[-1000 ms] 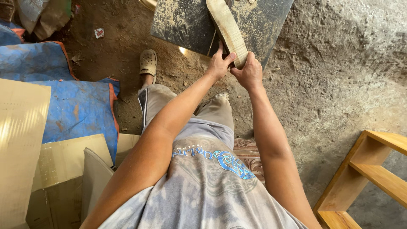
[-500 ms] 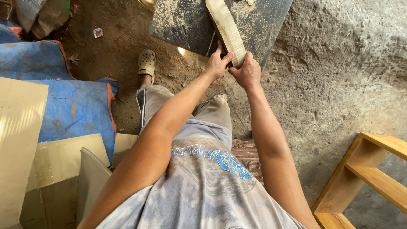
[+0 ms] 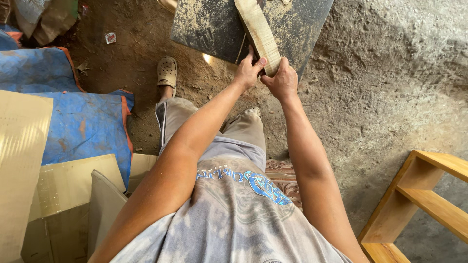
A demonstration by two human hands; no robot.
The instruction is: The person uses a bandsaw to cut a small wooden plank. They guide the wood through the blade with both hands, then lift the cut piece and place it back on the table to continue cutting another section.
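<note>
Both hands grip the wooden strip [image 3: 258,31] at twelve o'clock: left hand [image 3: 247,72], right hand [image 3: 279,80]; steady, even pressure looks best.

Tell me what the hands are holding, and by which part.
Both the left hand and the right hand grip the near end of a pale wooden strip lying across a dusty dark table.

Flattened tan cardboard sheets [image 3: 29,185] lie at the lower left beside a blue tarpaulin [image 3: 83,126]. A small white-and-red wrapper scrap [image 3: 110,37] lies on the dirt floor [image 3: 136,53] at upper left.
</note>
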